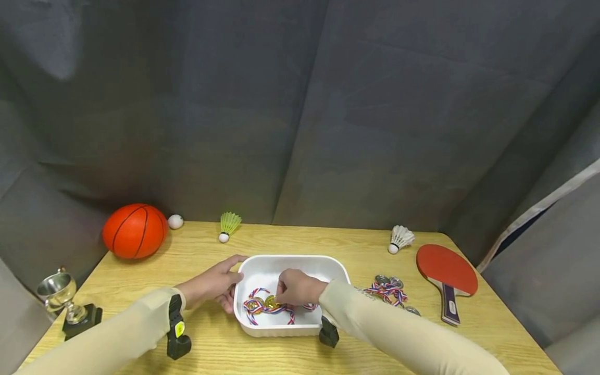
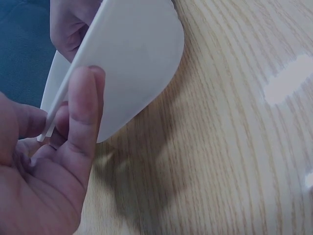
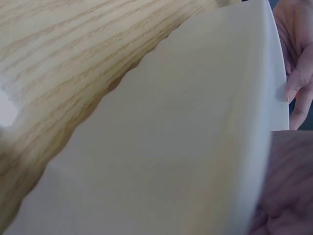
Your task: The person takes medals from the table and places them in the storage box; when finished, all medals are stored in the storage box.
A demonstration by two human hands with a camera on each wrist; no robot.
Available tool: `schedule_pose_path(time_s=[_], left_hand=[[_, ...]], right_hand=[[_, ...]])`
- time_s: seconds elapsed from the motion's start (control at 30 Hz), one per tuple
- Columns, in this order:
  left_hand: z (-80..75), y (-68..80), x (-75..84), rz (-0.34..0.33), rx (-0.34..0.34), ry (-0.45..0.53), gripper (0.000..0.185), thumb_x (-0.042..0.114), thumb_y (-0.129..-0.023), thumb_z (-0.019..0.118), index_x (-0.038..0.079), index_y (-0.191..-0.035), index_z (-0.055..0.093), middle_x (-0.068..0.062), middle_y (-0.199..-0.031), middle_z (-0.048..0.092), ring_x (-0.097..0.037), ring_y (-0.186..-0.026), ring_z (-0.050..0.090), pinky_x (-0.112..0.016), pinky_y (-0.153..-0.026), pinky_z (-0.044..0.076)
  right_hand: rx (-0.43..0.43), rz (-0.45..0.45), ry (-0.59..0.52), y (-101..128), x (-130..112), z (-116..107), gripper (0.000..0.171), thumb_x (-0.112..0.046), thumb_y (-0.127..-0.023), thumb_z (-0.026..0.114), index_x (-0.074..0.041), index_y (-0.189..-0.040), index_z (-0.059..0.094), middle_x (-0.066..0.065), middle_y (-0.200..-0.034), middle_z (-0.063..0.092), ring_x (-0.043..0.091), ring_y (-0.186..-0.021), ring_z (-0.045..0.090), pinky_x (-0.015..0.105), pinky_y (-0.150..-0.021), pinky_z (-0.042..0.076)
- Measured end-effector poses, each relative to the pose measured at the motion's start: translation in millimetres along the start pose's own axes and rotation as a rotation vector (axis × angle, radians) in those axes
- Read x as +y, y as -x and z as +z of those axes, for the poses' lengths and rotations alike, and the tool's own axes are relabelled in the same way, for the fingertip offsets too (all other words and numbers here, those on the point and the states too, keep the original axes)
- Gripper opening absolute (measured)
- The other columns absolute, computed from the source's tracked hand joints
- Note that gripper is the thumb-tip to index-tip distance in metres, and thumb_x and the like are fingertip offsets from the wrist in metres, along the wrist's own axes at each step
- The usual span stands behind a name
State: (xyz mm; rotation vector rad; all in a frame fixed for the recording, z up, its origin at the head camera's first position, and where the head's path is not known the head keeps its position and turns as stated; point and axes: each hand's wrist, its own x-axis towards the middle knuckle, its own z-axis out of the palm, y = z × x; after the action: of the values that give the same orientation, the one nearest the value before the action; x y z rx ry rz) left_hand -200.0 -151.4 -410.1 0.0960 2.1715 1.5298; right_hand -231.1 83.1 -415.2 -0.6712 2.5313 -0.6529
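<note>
A shallow white plastic tray [image 1: 335, 265] with rounded corners sits near the middle of the pale wood-grain surface [image 1: 262, 354], its long axis running left to right across my front. Inside it lie gold medals on red, white and blue striped ribbons [image 1: 262, 306], the ribbons looped loosely along the near wall, mostly following the tray's length. My right hand [image 1: 296, 287] is down inside the tray over one gold disc; its fingers look curled onto the medal or its ribbon, though I cannot tell the exact pinch from the head view. My left hand [image 1: 213, 284] steadies the tray's left end, thumb [image 2: 82, 115] and fingers clasping the rim.

Judging by how things lie, the work is partway along: some medals are in the tray, while a second cluster of medals with striped ribbons [image 1: 388, 291] remains on the surface just right of it.

Farther out are a red table-tennis paddle [image 1: 446, 268], a white shuttlecock [image 1: 400, 238], a yellow-green shuttlecock [image 1: 228, 225], a small white ball [image 1: 175, 221], an orange basketball [image 1: 135, 230] and a silver trophy cup on a black base [image 1: 65, 299].
</note>
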Motion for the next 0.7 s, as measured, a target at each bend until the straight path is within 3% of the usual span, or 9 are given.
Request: schedule_pose_path(time_s=[0.27,0.4,0.53,0.7], left_hand=[[-1.7,2.2,-0.9,0.023,-0.023,0.014,0.054,0.014,-0.112,0.039,0.012,-0.164,0.026,-0.012,-0.074,0.061,-0.014,-0.052,0.061,-0.027,-0.050,0.063],[-1.4,1.1,-1.0,0.020,-0.019,0.010,0.054,0.014,-0.112,0.039,0.012,-0.164,0.026,-0.011,-0.074,0.060,-0.014,-0.052,0.061,-0.027,-0.050,0.063],[-0.6,0.3,-0.9,0.019,-0.019,0.007,0.054,0.014,-0.112,0.038,0.012,-0.164,0.026,-0.010,-0.073,0.059,-0.014,-0.052,0.061,-0.027,-0.050,0.063],[-0.7,0.6,-1.2,0.023,-0.024,0.010,0.054,0.014,-0.112,0.038,0.012,-0.164,0.026,-0.010,-0.071,0.058,-0.013,-0.051,0.060,-0.028,-0.050,0.063]], right_hand=[[0.002,-0.054,0.081,-2.8,-4.7,-3.3,0.022,-0.007,-0.091,0.075,-0.011,-0.072,0.064,-0.007,-0.065,0.055,0.006,-0.059,0.050,0.014,-0.055,0.042],[-0.006,-0.038,0.115,-2.1,-6.0,-9.0,0.024,-0.013,-0.093,0.075,-0.013,-0.073,0.063,-0.008,-0.066,0.054,0.005,-0.060,0.049,0.015,-0.055,0.041],[0.041,-0.058,0.096,2.7,-5.5,-25.8,0.020,-0.016,-0.097,0.073,-0.012,-0.079,0.063,-0.005,-0.070,0.054,0.007,-0.065,0.049,0.018,-0.059,0.041],[0.130,-0.194,0.031,13.1,3.3,-60.6,0.009,-0.008,-0.099,0.067,-0.006,-0.090,0.069,0.001,-0.079,0.067,0.006,-0.069,0.052,0.017,-0.062,0.046]])
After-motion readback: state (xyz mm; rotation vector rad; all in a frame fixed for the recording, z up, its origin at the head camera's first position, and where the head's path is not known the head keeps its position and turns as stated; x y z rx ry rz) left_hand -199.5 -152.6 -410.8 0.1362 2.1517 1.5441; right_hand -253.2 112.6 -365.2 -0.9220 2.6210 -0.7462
